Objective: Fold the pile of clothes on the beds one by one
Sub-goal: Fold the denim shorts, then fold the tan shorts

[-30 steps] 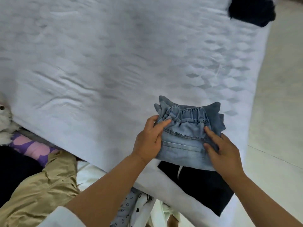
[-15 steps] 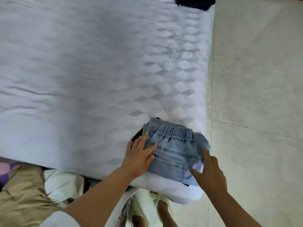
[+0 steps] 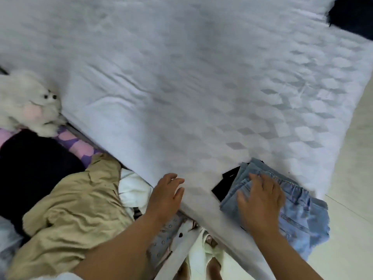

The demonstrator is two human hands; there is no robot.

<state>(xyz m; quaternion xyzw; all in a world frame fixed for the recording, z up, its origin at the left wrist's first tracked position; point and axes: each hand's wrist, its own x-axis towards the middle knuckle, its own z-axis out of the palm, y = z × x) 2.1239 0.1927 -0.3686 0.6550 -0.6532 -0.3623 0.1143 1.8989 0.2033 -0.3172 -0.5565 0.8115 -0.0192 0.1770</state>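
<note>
Folded light-blue denim shorts (image 3: 298,215) lie on a folded black garment (image 3: 226,184) at the near right corner of the white bed (image 3: 181,87). My right hand (image 3: 260,201) rests flat on the shorts with fingers spread. My left hand (image 3: 167,195) hovers open over the bed's near edge, holding nothing. The unfolded pile sits lower left: a tan garment (image 3: 68,211), a dark navy one (image 3: 34,164), a white one (image 3: 133,188) and a dotted pale one (image 3: 165,235).
A white plush toy (image 3: 28,104) sits at the left by a pink-and-purple cloth (image 3: 76,144). Another dark garment (image 3: 353,17) lies at the bed's far right corner. Pale tiled floor (image 3: 353,178) runs along the right.
My left hand has let go of the denim shorts and moved left toward the pile. My right hand now lies on top of the shorts. The view swung left.
</note>
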